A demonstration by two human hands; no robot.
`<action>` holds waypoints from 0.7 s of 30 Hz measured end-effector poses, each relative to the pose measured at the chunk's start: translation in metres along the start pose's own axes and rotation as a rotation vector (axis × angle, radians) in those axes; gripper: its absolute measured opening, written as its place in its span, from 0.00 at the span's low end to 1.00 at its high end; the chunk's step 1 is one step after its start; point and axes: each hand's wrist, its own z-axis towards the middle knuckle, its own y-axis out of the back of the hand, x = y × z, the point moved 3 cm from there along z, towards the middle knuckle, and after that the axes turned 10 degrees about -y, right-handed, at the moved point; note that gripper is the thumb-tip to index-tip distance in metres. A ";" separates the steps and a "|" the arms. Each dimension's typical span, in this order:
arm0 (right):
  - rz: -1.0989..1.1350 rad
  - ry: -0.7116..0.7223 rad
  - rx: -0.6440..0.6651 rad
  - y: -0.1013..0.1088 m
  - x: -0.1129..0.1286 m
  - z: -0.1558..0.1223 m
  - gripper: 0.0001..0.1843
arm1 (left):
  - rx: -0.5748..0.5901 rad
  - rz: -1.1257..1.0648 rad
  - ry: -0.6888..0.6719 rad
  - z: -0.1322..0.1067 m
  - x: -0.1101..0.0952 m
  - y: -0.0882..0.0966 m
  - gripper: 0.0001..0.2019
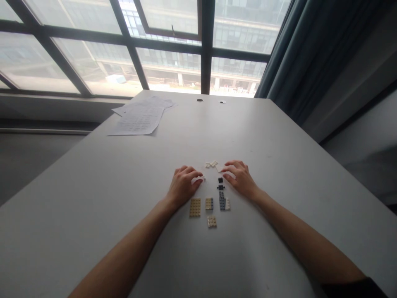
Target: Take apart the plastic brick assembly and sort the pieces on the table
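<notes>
My left hand [185, 184] is closed in a loose pinch, with a small white toy brick [204, 178] at its thumb and index fingertips. My right hand [240, 177] has its fingers bent and apart, the tips at the edge of a flat white tile [218, 169]. White studded plates [211, 164] lie just beyond, between the hands. Two small black pieces [220, 187] sit below the tile. Closer to me are a tan studded plate [195, 207], a tan and grey plate [209, 203], a dark grey plate joined to a white one [222, 203], and another tan piece [211, 222].
The white table [149, 256] stretches to a large window [173, 66]. Printed papers [139, 118] overlap at its far left. Two round holes, one a dark grommet [199, 100], are near the back edge. A dark curtain [297, 58] hangs at the right.
</notes>
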 end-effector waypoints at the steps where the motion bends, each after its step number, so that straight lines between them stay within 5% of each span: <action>1: 0.002 -0.031 -0.017 0.002 -0.003 0.003 0.09 | -0.001 -0.001 0.001 0.000 0.000 0.000 0.06; 9: -0.070 -0.074 0.123 -0.004 -0.021 0.015 0.17 | 0.002 0.095 -0.003 0.019 -0.006 0.001 0.11; 21: -0.063 -0.025 0.020 -0.007 -0.021 0.007 0.12 | 0.212 0.137 -0.029 0.070 -0.023 -0.030 0.14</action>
